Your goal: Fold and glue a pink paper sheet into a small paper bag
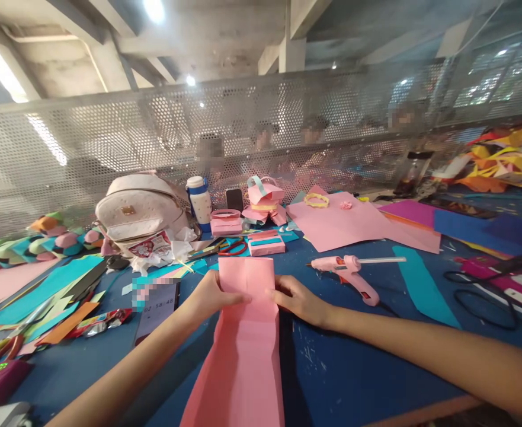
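A long strip of pink paper with crosswise creases runs from the bottom of the view up to the middle. My left hand grips its left edge, thumb lying across the front. On the opposite edge, my right hand pinches the paper near the same height; its other fingers are curled behind. The paper's far end stands raised above both hands. Right of my right hand lies a pink hot glue gun with a clear glue stick in its back. Beyond the strip sits a small pink paper box with a blue band.
A white backpack, a bottle and a pink paper model stand before a perforated metal screen. Left lie a phone, scissors and coloured paper. Right are a teal strip, a magenta power strip and a black cable.
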Tool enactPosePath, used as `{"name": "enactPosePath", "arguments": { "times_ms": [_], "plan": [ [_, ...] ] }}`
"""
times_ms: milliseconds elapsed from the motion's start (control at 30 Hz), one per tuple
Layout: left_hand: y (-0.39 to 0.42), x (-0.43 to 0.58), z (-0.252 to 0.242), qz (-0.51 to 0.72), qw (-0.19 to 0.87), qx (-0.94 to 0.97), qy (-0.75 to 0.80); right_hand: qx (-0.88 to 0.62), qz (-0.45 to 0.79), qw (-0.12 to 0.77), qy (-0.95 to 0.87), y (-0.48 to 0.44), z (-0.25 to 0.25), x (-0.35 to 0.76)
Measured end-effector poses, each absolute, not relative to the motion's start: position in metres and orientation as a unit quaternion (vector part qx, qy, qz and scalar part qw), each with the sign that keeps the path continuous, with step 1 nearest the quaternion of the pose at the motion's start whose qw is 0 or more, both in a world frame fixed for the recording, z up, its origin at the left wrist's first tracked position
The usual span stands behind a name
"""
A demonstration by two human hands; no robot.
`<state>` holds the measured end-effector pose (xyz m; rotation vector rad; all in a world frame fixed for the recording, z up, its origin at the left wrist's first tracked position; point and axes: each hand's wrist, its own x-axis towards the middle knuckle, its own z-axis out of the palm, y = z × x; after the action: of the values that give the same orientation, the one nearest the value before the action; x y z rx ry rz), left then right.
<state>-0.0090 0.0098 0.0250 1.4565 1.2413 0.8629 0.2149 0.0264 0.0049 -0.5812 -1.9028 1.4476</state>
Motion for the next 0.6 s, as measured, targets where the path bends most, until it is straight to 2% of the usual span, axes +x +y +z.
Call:
{"name": "enactPosePath", "arguments": {
  "times_ms": [200,300,467,600],
  "plan": [
    [0.005,-0.016,0.026,0.313,0.472,0.632,0.530,-0.225,0.519,0.181,-0.804,0.036,0.006,0.220],
    [0.000,-0.012,0.027,0.304,0.491,0.637,0.510,-0.215,0.500,0.152,-0.825,0.035,0.007,0.222],
    [-0.001,-0.007,0.024,0.356,0.542,0.609,0.456,-0.215,0.468,0.191,-0.836,0.031,0.006,0.224],
    [0.006,-0.010,0.019,0.467,0.610,0.539,0.346,-0.272,0.451,0.324,-0.786,0.033,-0.001,0.225]
  ]
}}
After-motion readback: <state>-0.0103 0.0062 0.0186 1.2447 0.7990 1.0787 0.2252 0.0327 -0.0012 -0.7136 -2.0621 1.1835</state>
